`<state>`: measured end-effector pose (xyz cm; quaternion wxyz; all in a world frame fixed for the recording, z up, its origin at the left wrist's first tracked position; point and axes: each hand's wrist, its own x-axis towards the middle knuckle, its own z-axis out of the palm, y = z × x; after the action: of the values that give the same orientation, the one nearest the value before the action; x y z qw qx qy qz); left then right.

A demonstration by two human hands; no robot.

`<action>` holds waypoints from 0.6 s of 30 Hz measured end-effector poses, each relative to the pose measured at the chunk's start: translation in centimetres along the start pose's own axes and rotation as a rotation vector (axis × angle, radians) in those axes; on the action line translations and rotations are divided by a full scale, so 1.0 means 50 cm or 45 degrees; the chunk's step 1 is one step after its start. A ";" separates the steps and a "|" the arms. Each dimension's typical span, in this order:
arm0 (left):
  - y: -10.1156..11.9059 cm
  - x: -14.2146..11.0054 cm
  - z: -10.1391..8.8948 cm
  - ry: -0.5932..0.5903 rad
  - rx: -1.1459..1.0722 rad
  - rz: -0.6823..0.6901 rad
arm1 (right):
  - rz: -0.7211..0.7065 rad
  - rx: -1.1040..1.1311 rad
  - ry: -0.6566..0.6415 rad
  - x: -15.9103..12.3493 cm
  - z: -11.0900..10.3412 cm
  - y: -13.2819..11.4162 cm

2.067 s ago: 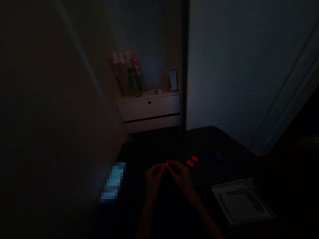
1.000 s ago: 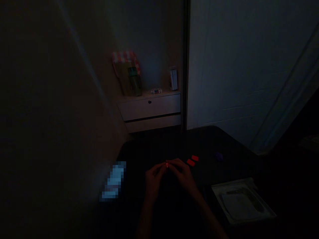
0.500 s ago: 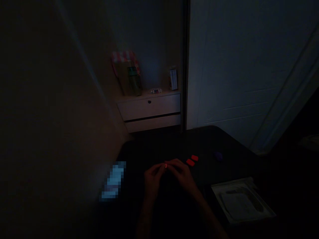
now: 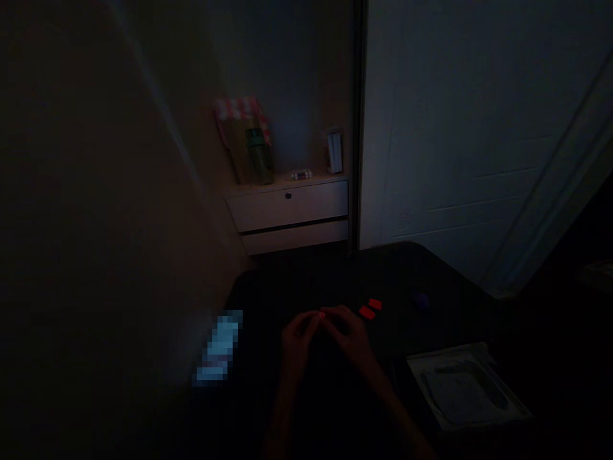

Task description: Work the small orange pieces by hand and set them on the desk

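Nearest to us, two bare hands reach in from the near edge of the dark bench (image 4: 297, 291). The left hand (image 4: 295, 338) and the right hand (image 4: 353, 335) meet at the fingertips, both pinched narrow on one small red piece (image 4: 322, 315), mostly covered by the fingers. We have this piece over the near half of the bench, about midway between its left and right edges; we cannot tell whether it touches the surface.

Just outside the near edge, toward the right corner, we see one flat, pale package (image 4: 472, 393); what carries it is too dark to tell. By the left edge glows one pale-blue pixelated patch (image 4: 219, 348).

Past the right hand lie two flat red pieces, the nearer one (image 4: 367, 313) just beside the farther one (image 4: 375, 304). That makes three red pieces in our count. Near the right edge sits one purple lump (image 4: 421, 301).

Beyond the far edge stands one drawer cabinet (image 4: 311, 203) with two fronts, the upper bearing one round lock (image 4: 288, 195). On its top, from the left corner to the right, we count one board (image 4: 235, 144) under a red-and-white checked cloth (image 4: 238, 107), one green bottle (image 4: 261, 163) upright before it, one small knobbly object (image 4: 301, 174) and one cluster of upright white booklets (image 4: 334, 153).
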<state>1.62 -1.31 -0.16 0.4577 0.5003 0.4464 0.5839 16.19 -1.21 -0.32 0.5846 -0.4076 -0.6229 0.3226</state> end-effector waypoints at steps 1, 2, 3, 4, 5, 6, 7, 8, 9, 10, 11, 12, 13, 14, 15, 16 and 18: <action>0.001 0.000 0.000 -0.021 -0.017 0.003 | 0.021 0.011 0.008 -0.001 0.001 0.003; 0.001 0.000 0.000 -0.034 -0.028 0.006 | 0.042 0.021 0.018 -0.002 0.002 0.006; 0.001 0.000 0.000 -0.036 -0.034 0.009 | 0.059 0.027 0.022 -0.004 0.003 0.007; 0.000 0.000 0.000 -0.030 -0.035 0.012 | 0.068 0.027 0.024 -0.005 0.004 0.008; -0.001 0.000 0.000 -0.013 -0.033 0.011 | 0.071 0.020 0.025 -0.005 0.005 0.008; -0.003 0.001 -0.001 0.009 -0.027 0.010 | 0.068 0.009 0.022 -0.006 0.005 0.007; -0.005 0.002 -0.001 0.032 -0.023 0.010 | 0.062 -0.006 0.021 -0.006 0.006 0.006; -0.006 0.002 -0.001 0.052 -0.023 0.011 | 0.055 -0.027 0.020 -0.005 0.006 0.005; -0.008 0.003 -0.002 0.068 -0.028 0.008 | 0.049 -0.048 0.024 -0.005 0.006 0.004; -0.009 0.004 -0.002 0.082 -0.035 0.000 | 0.048 -0.064 0.031 -0.004 0.006 0.004; -0.010 0.004 -0.001 0.091 -0.042 -0.012 | 0.052 -0.071 0.042 -0.003 0.006 0.005; -0.009 0.004 -0.001 0.090 -0.049 -0.029 | 0.065 -0.066 0.050 -0.003 0.005 0.006; -0.009 0.004 -0.001 0.085 -0.055 -0.047 | 0.084 -0.050 0.051 -0.002 0.005 0.007; -0.008 0.004 0.000 0.072 -0.058 -0.059 | 0.108 -0.026 0.052 -0.002 0.004 0.008; -0.007 0.004 0.001 0.053 -0.056 -0.061 | 0.130 0.000 0.046 -0.001 0.004 0.009; -0.006 0.003 0.001 0.031 -0.053 -0.050 | 0.147 0.023 0.038 -0.001 0.003 0.009; -0.004 0.003 0.002 -0.006 -0.042 -0.020 | 0.165 0.054 0.026 0.000 0.001 0.008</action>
<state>1.70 -1.10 -0.34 0.4715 0.4905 0.4395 0.5865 16.18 -1.01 -0.69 0.5772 -0.4379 -0.5824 0.3686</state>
